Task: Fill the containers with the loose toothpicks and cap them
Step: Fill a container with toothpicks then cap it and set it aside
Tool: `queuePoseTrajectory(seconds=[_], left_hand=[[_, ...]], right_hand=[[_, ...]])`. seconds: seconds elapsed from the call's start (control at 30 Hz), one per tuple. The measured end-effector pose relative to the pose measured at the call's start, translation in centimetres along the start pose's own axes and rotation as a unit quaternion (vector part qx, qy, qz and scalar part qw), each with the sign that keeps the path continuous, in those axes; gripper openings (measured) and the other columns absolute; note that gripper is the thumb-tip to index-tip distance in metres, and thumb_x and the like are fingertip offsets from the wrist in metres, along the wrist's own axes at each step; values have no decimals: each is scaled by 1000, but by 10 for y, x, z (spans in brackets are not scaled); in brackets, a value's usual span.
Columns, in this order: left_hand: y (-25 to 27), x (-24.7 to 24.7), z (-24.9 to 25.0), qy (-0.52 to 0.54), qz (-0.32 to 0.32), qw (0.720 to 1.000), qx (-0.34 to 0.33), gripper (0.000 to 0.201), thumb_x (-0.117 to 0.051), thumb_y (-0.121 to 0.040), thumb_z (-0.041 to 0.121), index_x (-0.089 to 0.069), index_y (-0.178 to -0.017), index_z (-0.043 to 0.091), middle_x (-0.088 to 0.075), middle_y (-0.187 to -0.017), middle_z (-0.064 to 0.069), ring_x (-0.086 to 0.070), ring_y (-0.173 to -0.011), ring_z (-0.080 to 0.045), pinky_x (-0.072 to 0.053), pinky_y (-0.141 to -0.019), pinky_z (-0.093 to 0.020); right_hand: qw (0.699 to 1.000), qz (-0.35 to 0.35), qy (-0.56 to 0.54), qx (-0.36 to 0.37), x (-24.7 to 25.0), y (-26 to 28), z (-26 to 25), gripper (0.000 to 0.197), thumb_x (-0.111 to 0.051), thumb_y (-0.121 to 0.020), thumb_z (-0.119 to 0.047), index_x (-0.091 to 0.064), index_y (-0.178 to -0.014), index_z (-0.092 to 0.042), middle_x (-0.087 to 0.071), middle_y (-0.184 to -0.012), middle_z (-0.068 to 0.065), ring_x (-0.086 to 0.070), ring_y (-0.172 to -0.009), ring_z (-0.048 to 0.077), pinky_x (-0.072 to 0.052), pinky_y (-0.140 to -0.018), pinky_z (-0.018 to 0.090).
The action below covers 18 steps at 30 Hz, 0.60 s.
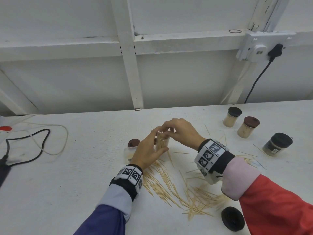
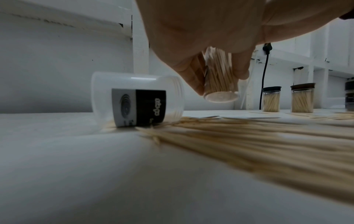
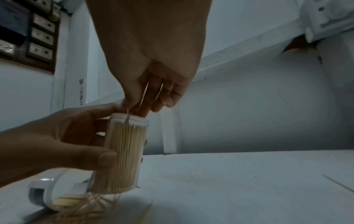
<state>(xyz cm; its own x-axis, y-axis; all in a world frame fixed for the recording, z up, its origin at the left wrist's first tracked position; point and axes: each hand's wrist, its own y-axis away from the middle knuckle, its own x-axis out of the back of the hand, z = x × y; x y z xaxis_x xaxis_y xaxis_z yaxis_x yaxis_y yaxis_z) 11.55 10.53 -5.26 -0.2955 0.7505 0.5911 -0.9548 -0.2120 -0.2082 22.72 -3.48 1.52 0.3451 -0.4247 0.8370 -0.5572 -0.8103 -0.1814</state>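
My left hand (image 1: 158,141) grips a clear container (image 1: 163,145) packed with upright toothpicks, its base lifted off the table in the left wrist view (image 2: 220,78). Right above its open mouth, my right hand (image 1: 168,131) pinches a few toothpicks (image 3: 145,94) whose tips reach into the container (image 3: 124,154). Loose toothpicks (image 1: 169,184) lie scattered on the white table (image 1: 67,184) between my wrists. A second clear container (image 1: 128,153) with a black label lies on its side by my left hand, with some toothpicks inside. A brown cap (image 1: 133,142) sits behind it.
Three capped containers (image 1: 232,117) (image 1: 248,127) (image 1: 277,144) stand at the back right. A black cap (image 1: 232,218) lies near my right sleeve. Cables (image 1: 42,141) run over the table's left side, and a white wall rises behind the table.
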Motion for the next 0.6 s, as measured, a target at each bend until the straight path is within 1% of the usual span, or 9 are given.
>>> queuePoseTrajectory(seconds=[0.1,0.17,0.23,0.33,0.4,0.47,0.53,0.6], left_hand=[[0,1,0,-1,7,1000,9,80,-75,-81,40,-27,-146,36,-58,-127,8,-60,-111,-8,-51,-97,-35],[0,1,0,-5,10,1000,16,84,-75,-82,42,-23,-148,36,-58,-129,4,-59,-113,-10,-50,-98,-34],[-1,1,0,-12,14,1000,23,89,-75,-82,41,-19,-151,34,-57,-131,3,-60,-113,-12,-48,-98,-32],[-1,1,1,-12,22,999,30,93,-74,-83,40,-14,-154,31,-55,-135,2,-59,-115,-13,-46,-98,-27],[-1,1,2,-7,24,999,30,94,-73,-83,42,-13,-154,31,-55,-136,0,-58,-117,-13,-46,-99,-28],[-1,1,3,-6,23,999,30,94,-72,-83,45,-12,-154,31,-54,-139,-1,-57,-119,-13,-47,-100,-30],[-1,2,3,-9,22,999,32,94,-71,-83,46,-12,-154,31,-53,-140,-1,-57,-120,-14,-48,-101,-33],[-1,1,3,-12,25,999,31,94,-72,-84,44,-12,-154,31,-55,-137,0,-58,-118,-14,-48,-100,-33]], right_hand=[[997,66,-19,31,-6,4,6,13,-60,-95,-26,-69,-105,-25,-67,-96,-14,-53,-87,7,-45,-72,30],[995,81,-3,64,-10,7,10,18,-58,-96,-26,-68,-111,-24,-67,-102,-12,-53,-96,8,-46,-73,28],[994,68,17,89,-14,10,13,25,-55,-97,-28,-67,-118,-21,-67,-110,-9,-53,-107,11,-50,-78,31],[992,45,32,109,-18,14,16,36,-49,-98,-36,-65,-124,-17,-65,-120,-6,-51,-115,12,-51,-86,36],[992,38,38,117,-20,16,18,45,-44,-97,-42,-58,-133,-20,-61,-125,-5,-49,-119,12,-49,-89,34],[991,30,49,121,-21,18,20,48,-43,-97,-44,-50,-140,-25,-57,-131,-5,-46,-123,12,-46,-92,31],[989,26,67,127,-21,18,21,48,-42,-97,-47,-50,-140,-28,-56,-133,-5,-44,-125,12,-46,-93,31],[989,30,70,127,-21,19,23,47,-42,-96,-49,-56,-135,-27,-56,-133,-5,-44,-125,13,-47,-93,35]])
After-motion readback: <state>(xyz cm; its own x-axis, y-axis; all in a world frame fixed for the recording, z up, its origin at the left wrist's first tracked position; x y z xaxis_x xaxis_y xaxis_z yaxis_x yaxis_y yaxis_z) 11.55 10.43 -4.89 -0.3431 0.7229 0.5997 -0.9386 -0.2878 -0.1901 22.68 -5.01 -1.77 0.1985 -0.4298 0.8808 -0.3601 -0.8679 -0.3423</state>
